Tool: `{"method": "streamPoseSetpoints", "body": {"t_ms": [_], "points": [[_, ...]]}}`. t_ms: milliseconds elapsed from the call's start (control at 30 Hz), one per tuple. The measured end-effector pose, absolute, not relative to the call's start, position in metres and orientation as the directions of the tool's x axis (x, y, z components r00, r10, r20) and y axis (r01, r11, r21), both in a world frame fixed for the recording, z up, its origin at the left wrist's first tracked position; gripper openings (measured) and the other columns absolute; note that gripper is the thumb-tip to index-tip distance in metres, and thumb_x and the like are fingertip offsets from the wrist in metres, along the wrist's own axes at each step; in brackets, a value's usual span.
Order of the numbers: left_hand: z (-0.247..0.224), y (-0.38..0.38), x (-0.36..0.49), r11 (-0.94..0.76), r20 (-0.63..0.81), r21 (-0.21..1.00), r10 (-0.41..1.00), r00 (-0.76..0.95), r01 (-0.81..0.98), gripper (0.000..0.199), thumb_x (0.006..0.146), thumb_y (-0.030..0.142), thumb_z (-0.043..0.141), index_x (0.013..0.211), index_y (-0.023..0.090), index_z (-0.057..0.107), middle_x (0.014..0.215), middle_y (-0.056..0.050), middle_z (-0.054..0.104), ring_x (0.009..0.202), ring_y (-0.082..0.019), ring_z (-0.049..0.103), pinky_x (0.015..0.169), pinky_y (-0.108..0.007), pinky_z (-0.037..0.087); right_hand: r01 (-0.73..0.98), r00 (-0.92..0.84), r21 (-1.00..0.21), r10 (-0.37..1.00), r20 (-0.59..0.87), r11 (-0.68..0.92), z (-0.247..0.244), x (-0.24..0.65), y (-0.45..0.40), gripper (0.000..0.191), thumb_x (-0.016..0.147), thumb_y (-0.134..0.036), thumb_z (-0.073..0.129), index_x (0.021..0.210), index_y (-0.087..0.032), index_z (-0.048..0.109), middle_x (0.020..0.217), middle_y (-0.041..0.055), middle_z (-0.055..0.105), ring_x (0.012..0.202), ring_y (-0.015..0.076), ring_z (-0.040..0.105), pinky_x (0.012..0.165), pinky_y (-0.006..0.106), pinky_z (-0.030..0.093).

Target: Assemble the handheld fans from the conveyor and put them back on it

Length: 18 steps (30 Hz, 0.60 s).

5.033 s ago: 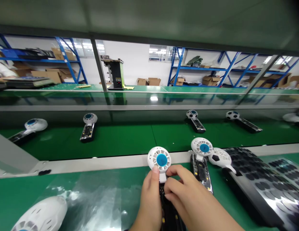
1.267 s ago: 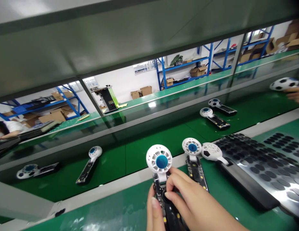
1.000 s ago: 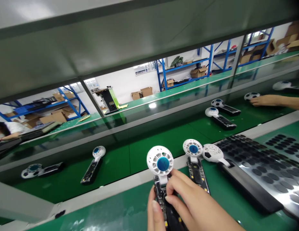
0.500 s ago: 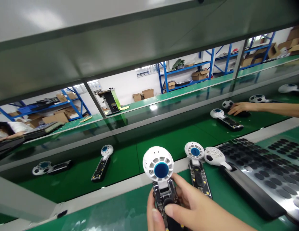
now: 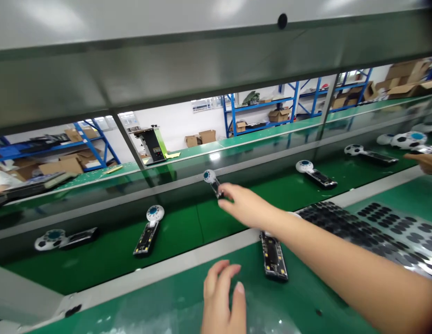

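Right hand (image 5: 241,200) over the belt (image 5: 183,227), fingertips at a fan (image 5: 210,177).
Fan at twelve o'clock from the empty, loosely spread left hand (image 5: 221,294); I can't tell whether the right grips it.

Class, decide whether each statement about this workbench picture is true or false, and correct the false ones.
1. The wearer's right hand is over the green belt, beside a fan-headed unit. True.
2. Both of the wearer's hands are over the belt. False: the left hand is over the near bench, fingers spread.
3. The right forearm partly hides a second unit, on the bench. True.
4. The dark discs are on the picture's left. False: the sheet of dark discs is on the right.
5. Another person's hand shows at the right edge. True.
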State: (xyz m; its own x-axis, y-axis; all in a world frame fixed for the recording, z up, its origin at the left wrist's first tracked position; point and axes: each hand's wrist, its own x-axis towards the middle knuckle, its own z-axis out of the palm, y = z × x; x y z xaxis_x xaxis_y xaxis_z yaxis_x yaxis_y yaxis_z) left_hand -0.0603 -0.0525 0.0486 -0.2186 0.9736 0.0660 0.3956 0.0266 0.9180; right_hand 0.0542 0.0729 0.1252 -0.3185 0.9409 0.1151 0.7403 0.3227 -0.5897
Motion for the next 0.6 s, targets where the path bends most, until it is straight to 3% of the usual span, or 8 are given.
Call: {"method": "streamPoseSetpoints", "body": {"t_ms": [67, 133, 200, 267, 433, 600], "points": [[0.051, -0.039, -0.07, 0.062, -0.032, 0.925, 0.996, -0.086, 0.376, 0.024, 0.074, 0.028, 0.044, 0.085, 0.018, 0.062, 0.102, -0.012, 0.058, 0.103, -0.025, 0.048, 0.092, -0.036, 0.03, 0.771, -0.438, -0.507, 0.899, 0.016, 0.385, 0.107, 0.064, 0.026, 0.02, 0.076, -0.018, 0.049, 0.088, -0.016, 0.063, 0.087, 0.0097, 0.064, 0.084, 0.026, 0.058, 0.073, 0.038, 0.042], [0.051, -0.019, -0.077, 0.181, -0.205, 0.922, 0.978, 0.035, 0.342, 0.021, 0.075, 0.025, 0.043, 0.084, 0.016, 0.06, 0.091, -0.011, 0.061, 0.092, -0.023, 0.054, 0.086, -0.036, 0.036, 0.771, -0.542, -0.455, 0.834, -0.104, 0.445, 0.08, 0.072, -0.016, 0.017, 0.062, -0.01, 0.06, 0.077, -0.014, 0.066, 0.08, 0.0099, 0.065, 0.073, 0.0264, 0.06, 0.065, 0.036, 0.045], [0.05, 0.003, -0.078, 0.278, -0.32, 0.905, 0.944, 0.082, 0.322, 0.019, 0.076, 0.022, 0.041, 0.082, 0.015, 0.057, 0.079, -0.008, 0.061, 0.076, -0.02, 0.058, 0.074, -0.035, 0.042, 0.764, -0.587, -0.428, 0.796, -0.15, 0.483, 0.052, 0.076, -0.042, 0.022, 0.054, -0.008, 0.066, 0.075, -0.015, 0.067, 0.085, 0.009, 0.065, 0.077, 0.027, 0.059, 0.065, 0.034, 0.047], [0.046, 0.024, -0.07, 0.306, -0.351, 0.895, 0.932, 0.091, 0.324, 0.018, 0.08, 0.023, 0.039, 0.082, 0.014, 0.055, 0.074, -0.005, 0.059, 0.067, -0.015, 0.058, 0.068, -0.032, 0.044, 0.758, -0.598, -0.397, 0.795, -0.106, 0.517, 0.028, 0.076, -0.052, 0.023, 0.056, -0.008, 0.066, 0.077, -0.018, 0.066, 0.092, 0.0069, 0.064, 0.083, 0.0257, 0.057, 0.067, 0.032, 0.048], [0.038, 0.06, -0.02, 0.289, -0.366, 0.854, 0.924, 0.107, 0.433, 0.032, 0.082, 0.041, 0.045, 0.097, 0.015, 0.055, 0.091, -0.004, 0.06, 0.075, -0.015, 0.058, 0.066, -0.034, 0.048, 0.775, -0.573, -0.344, 0.819, -0.027, 0.531, 0.0, 0.066, -0.049, 0.018, 0.064, -0.003, 0.056, 0.071, -0.018, 0.063, 0.084, 0.0065, 0.064, 0.079, 0.0255, 0.057, 0.061, 0.031, 0.048], [0.041, 0.064, 0.028, 0.279, -0.357, 0.795, 0.933, 0.044, 0.539, 0.034, 0.079, 0.031, 0.053, 0.108, 0.015, 0.051, 0.111, -0.008, 0.054, 0.099, -0.022, 0.052, 0.084, -0.045, 0.041, 0.784, -0.52, -0.409, 0.854, -0.019, 0.468, -0.002, 0.057, -0.046, 0.027, 0.063, -0.003, 0.052, 0.083, -0.017, 0.064, 0.094, 0.008, 0.065, 0.09, 0.0252, 0.056, 0.075, 0.029, 0.046]]}}
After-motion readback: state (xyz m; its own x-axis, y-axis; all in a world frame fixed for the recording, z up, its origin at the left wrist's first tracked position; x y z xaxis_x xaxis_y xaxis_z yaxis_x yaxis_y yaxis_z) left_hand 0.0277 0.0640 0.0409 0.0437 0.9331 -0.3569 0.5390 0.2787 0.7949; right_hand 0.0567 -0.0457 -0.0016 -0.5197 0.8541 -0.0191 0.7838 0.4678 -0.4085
